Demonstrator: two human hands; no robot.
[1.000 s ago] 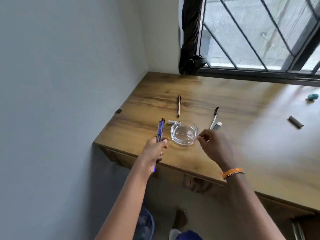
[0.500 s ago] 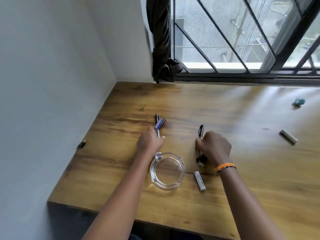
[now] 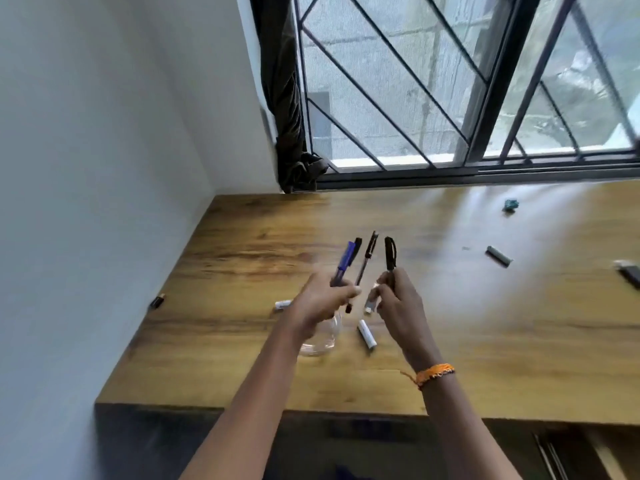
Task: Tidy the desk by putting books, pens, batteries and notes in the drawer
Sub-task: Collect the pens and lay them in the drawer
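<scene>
My left hand point(image 3: 327, 301) grips a bunch of pens above the wooden desk point(image 3: 485, 341): a blue pen point(image 3: 344, 263) and two dark pens point(image 3: 367, 259) beside it, all pointing up and away. My right hand point(image 3: 398, 308) holds a black pen point(image 3: 390, 256) upright, close to the right of the left hand; a small silvery object point(image 3: 370, 304) shows at its fingers, unclear what. A white battery point(image 3: 367, 334) lies on the desk under the hands. Another white battery point(image 3: 283, 304) lies left of my left hand.
A clear glass ashtray point(image 3: 320, 341) sits partly hidden under my left wrist. A small black battery point(image 3: 157, 301) lies at the left wall. A grey battery point(image 3: 498, 256), a teal crumpled scrap point(image 3: 511, 204) and a dark object point(image 3: 628, 271) lie at the right. The barred window point(image 3: 450, 98) runs behind the desk.
Both hands have lifted off the desk. My left hand now holds one more dark pen, and my right hand has picked up the black pen it was touching. The view tilted up.
</scene>
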